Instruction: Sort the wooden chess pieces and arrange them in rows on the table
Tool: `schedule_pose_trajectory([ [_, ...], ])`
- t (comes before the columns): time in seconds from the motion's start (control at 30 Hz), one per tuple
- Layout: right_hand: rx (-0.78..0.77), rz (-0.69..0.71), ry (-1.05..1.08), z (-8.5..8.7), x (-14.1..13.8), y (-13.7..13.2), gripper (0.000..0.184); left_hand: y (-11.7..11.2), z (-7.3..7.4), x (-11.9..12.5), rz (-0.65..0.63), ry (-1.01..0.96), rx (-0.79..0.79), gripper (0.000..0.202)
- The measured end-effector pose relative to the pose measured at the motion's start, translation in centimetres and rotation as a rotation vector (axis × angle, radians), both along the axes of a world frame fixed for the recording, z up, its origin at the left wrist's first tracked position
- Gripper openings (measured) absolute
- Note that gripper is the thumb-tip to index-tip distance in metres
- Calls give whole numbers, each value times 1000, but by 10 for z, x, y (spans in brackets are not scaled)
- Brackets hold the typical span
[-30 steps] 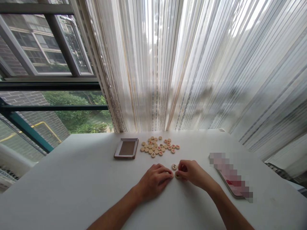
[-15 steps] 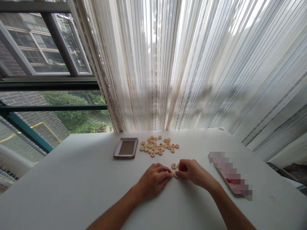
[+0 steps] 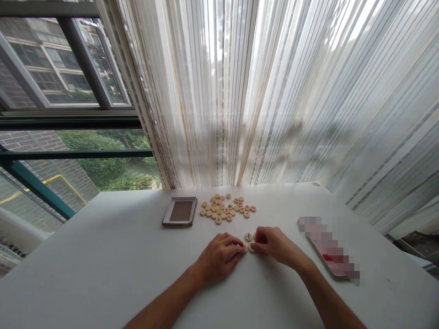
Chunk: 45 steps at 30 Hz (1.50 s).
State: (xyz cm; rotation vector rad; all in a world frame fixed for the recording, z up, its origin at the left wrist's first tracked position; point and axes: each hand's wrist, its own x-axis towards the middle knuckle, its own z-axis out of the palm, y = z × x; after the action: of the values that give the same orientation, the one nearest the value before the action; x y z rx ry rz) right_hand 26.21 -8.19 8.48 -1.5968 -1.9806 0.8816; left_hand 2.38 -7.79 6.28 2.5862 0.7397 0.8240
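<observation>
Round wooden Chinese chess pieces lie close together on the white table [image 3: 147, 274] between my hands. My left hand [image 3: 221, 257], fingers bent, grips the left side of a piece with a red mark [image 3: 245, 248]. The thumb and fingers of my right hand [image 3: 276, 244] close on the right side of a piece with a black mark [image 3: 251, 247], right beside the red one. Just beyond them lies another black-marked piece [image 3: 248, 236], flat and face up. A further piece [image 3: 254, 236] is mostly covered by my right fingers.
Farther back, several more Chinese chess pieces [image 3: 223, 215] are spread out, some face up and some plain side up. A shallow open box [image 3: 167, 214] sits left of them. At right lies a pinkish flat object [image 3: 329, 256], partly blurred out. Sheer curtains [image 3: 219, 137] hang behind the table.
</observation>
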Motion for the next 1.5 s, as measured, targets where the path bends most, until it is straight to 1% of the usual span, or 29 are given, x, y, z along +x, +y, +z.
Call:
schedule_pose_trajectory([
  [0.17,0,-15,-23,2,-2,-1,13,0,1,0,4,1,-2,22],
  [0.3,-3,-38,8,11,-2,-1,19,-1,1,0,10,-6,-4,23],
  [0.37,89,-120,15,17,0,2,27,-1,1,1,15,-9,-9,23],
  [0.47,314,-307,-44,22,6,8,37,-1,0,0,21,-15,-15,23],
  [0.53,398,-381,-74,20,10,13,41,0,0,0,30,-22,-15,24],
  [0.6,421,-400,-72,14,12,17,43,0,-1,0,33,-27,-9,23],
  [0.77,428,-393,-25,-5,12,29,49,0,-2,0,32,-37,14,21],
  [0.93,404,-393,-3,-16,13,37,53,1,-2,0,31,-34,23,22],
  [1.03,389,-387,12,-19,14,38,55,1,-3,0,40,-48,36,21],
  [1.13,376,-351,32,-20,14,37,55,1,-4,0,49,-54,42,21],
  [1.33,355,-226,70,-20,12,37,47,0,-3,0,50,-35,28,24],
  [1.5,352,-179,82,-21,13,37,42,0,-2,0,52,-51,32,23],
])
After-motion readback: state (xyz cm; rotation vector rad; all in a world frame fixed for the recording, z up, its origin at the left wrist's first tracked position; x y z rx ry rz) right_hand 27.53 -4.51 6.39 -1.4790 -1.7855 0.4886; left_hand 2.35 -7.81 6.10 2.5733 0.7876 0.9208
